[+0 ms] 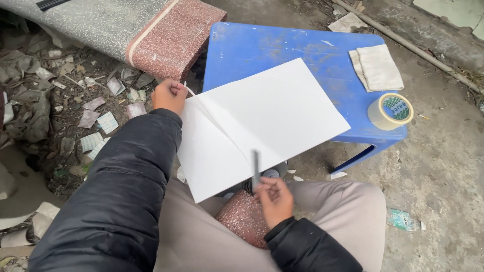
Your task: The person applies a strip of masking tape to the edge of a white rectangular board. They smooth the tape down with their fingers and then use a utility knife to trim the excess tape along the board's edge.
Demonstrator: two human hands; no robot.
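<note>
Both hands are busy: the left hand (169, 95) is curled tight on a corner of the big white sheet (262, 126) lying over the blue table (282, 50), and the right hand (275, 200) pinches a thin dark blade (256, 168) against its near edge.

We see the left hand (170, 95) gripping the corner of a white sheet (262, 123) over a blue plastic table (262, 48), the right hand (275, 200) holding a thin dark blade (256, 168) at its near edge; tape roll (390, 111) and folded cloth (377, 68) lie beside.
</note>
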